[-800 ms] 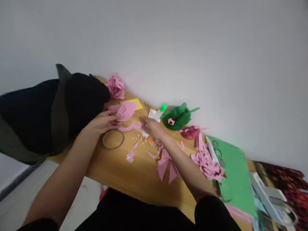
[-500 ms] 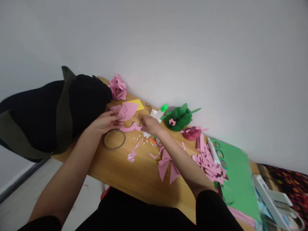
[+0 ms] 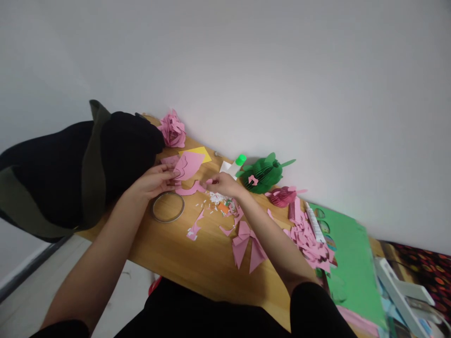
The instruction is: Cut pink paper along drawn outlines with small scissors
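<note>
My left hand point(image 3: 159, 180) is closed on a fan-shaped piece of pink paper point(image 3: 190, 165) with wavy lines drawn on it. Under those fingers, the edges of further pink paper show. My right hand point(image 3: 224, 184) pinches the right end of a curvy pink paper strip point(image 3: 190, 189), which reaches back toward my left fingers. Just below the right hand lie small white paper bits point(image 3: 215, 197) and an orange piece point(image 3: 223, 207). A ring-shaped roll of tape point(image 3: 168, 220) rests flat below my left hand. Behind the right hand lies a glue stick with a green cap point(image 3: 241, 160).
A black bag point(image 3: 130, 136) stands at the left. Along the wall sit a pink paper flower point(image 3: 172, 129), a green paper cactus point(image 3: 264, 174) and a smaller dark pink one point(image 3: 282, 196). Folded pink pieces point(image 3: 249, 241), pink scraps point(image 3: 310, 241) and green sheets point(image 3: 355, 263) lie to the right.
My right fingers have shifted slightly left and down to the end of the curvy pink strip. My left hand keeps its hold on the pink paper.
</note>
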### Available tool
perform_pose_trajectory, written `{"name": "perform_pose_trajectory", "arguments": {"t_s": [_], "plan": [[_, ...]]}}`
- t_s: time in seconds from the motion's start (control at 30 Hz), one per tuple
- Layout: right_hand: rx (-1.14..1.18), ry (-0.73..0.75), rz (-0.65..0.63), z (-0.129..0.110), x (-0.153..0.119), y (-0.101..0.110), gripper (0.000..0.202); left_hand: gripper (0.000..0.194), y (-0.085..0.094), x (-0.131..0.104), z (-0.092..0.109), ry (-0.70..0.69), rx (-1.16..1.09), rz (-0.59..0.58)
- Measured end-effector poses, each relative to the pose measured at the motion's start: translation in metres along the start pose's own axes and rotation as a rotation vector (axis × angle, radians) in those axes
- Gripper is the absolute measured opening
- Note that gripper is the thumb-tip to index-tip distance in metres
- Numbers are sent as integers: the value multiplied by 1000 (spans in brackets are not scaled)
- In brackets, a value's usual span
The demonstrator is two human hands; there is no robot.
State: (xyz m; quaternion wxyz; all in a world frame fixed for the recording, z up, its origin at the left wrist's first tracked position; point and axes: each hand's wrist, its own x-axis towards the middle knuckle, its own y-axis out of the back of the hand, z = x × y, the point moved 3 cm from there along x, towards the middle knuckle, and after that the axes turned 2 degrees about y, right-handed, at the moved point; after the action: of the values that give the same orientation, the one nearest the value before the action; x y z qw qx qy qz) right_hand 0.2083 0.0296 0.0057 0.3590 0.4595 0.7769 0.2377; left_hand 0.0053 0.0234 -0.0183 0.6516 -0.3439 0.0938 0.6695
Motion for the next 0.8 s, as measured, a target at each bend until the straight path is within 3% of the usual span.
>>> {"name": "perform_pose_trajectory", "arguments": {"t_s": [0.23,0.43,0.53,0.73,0.8], "plan": [[290,-133,80,4,17,-15,18,27,-3,-2,1,-3,15,2],[443,-208,66,-4,4,-13,26,28,-2,-1,1,2,13,-10],[453,-214,62,-7,-4,-10,20,26,-1,0,1,2,10,-28],[363,-155,59,-9,-13,-3,42,29,-2,-5,5,-43,-43,-91],[267,-59,93,-12,-19,5,45,30,-3,-11,9,-107,-86,-114]]}}
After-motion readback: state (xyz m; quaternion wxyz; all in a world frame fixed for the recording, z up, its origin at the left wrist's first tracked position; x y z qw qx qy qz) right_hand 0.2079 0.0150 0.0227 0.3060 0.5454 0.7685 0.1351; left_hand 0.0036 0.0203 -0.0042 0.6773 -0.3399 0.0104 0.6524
